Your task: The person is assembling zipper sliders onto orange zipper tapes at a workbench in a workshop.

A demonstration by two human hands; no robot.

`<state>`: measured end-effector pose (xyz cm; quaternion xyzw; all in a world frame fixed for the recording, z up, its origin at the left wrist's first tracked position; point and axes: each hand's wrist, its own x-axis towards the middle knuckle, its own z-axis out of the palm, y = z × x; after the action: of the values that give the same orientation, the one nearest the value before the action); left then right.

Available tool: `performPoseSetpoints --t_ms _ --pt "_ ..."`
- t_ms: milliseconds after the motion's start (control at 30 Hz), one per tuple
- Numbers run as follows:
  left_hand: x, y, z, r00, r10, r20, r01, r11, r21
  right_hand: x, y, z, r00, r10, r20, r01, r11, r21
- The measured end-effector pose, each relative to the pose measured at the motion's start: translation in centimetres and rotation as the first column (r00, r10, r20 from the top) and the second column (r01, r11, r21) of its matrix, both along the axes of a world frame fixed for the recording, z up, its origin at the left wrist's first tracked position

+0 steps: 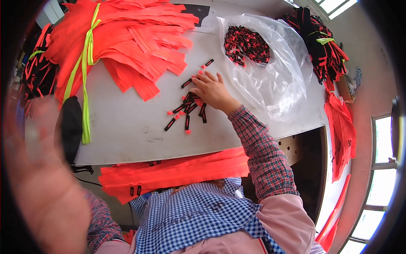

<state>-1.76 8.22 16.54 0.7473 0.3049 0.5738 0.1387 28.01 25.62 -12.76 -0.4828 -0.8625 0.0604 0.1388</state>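
My right hand (213,91) reaches over the white table (122,131) with its fingers spread, palm down, touching a loose scatter of black zipper pulls (187,122) with red ends. Some of these pulls lie under or right beside the fingertips. Close to the camera on the left is my left hand (50,186), large and blurred; its fingers are smeared and anything in them cannot be made out. Across my lap, at the table's front edge, lie bright orange-red zippers (177,171), with small black sliders on their lower left part.
A thick orange-red zipper bundle (139,40), tied with a yellow-green strip (87,55), fills the back left. At the back right, a clear plastic bag (279,91) holds many more pulls (247,44). Black-and-red bundles (317,46) sit at the far right. Orange-red zippers (339,131) hang beyond the right edge.
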Motion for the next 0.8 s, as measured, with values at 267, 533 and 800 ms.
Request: performPoseSetpoints --t_ms 267,533,800 --pt "3.4 1.5 -25.4 0.764 -0.048 -0.644 -0.226 0.914 -0.337 2.0 -2.6 1.1 0.996 -0.045 -0.079 0.046 0.999 0.015" --pt "8.1 2.8 -28.7 0.647 -0.214 -0.732 -0.147 0.907 -0.396 2.3 3.7 0.4 0.993 -0.12 -0.004 0.12 0.991 0.056" --pt "1.3 13.6 -24.2 0.779 0.16 -0.607 -0.288 0.95 -0.118 3.1 -2.0 2.6 0.97 -0.072 -0.232 0.086 0.995 0.051"
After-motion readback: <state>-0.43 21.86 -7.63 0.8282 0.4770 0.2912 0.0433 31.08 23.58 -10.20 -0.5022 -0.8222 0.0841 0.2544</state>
